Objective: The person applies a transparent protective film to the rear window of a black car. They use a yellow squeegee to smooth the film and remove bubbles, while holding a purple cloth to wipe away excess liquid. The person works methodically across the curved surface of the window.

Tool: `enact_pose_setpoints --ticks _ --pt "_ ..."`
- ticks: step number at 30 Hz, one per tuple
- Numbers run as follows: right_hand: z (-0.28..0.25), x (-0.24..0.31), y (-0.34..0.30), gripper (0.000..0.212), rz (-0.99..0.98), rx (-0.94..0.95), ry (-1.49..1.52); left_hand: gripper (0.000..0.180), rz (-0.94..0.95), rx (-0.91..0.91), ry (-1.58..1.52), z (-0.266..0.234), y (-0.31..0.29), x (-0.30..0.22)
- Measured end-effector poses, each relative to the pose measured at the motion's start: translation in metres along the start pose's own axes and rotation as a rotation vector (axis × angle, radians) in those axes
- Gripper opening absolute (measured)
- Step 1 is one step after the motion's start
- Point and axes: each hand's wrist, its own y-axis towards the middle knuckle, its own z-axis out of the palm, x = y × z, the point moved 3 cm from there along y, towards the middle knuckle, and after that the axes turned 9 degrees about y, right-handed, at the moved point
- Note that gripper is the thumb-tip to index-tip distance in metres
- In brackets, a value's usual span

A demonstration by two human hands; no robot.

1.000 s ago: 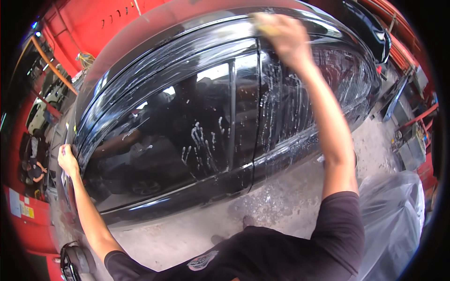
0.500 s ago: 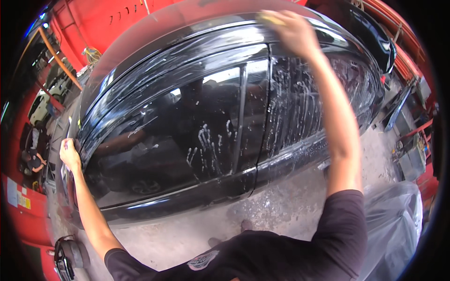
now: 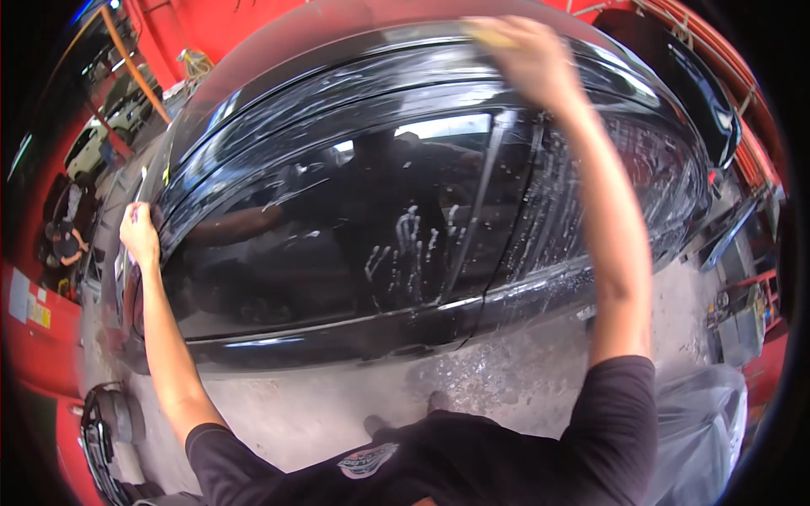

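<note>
A black car (image 3: 278, 344) stands side-on before me, its side windows and roof edge streaked with whitish smears. My right hand (image 3: 536, 67) is closed round a yellowish sponge-like pad (image 3: 494, 36), both blurred, at the roof edge above the rear side window (image 3: 629, 181). White finger-like marks and drips run down the front side window (image 3: 337, 253), which also shows a dark reflection. At the car's left end, beside the windscreen edge, my left hand (image 3: 142, 232) is closed with its fingers curled; whatever lies inside them is hidden.
Clear plastic sheeting (image 3: 696, 430) drapes something at the lower right. A tyre and dark parts (image 3: 110, 430) lie at the lower left. Another person (image 3: 67, 243) is low down at far left, near a white car (image 3: 84, 152). Dark panels (image 3: 704, 93) stand at the right.
My view has shifted, so the car sits farther right and higher in the picture. The right hand stays on the roof edge with the pad; the left hand appears higher, still closed.
</note>
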Motion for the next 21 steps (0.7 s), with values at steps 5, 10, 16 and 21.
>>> enact_pose_setpoints --ticks 5,10,16,21 --pt "-0.031 -0.033 -0.021 0.037 0.326 -0.073 -0.225 0.034 -0.082 0.027 0.019 -0.001 -0.010 -0.026" --pt "0.172 0.223 0.067 0.035 -0.149 -0.060 -0.057 0.028 0.013 -0.004 -0.102 0.004 -0.005 -0.042" --pt "0.119 0.139 0.051 0.033 -0.106 0.117 -0.188 0.032 0.045 0.001 -0.041 -0.013 -0.007 -0.005" --pt "0.044 0.059 0.013 0.035 0.132 -0.016 -0.281 0.032 -0.004 0.035 -0.044 -0.001 -0.018 -0.014"
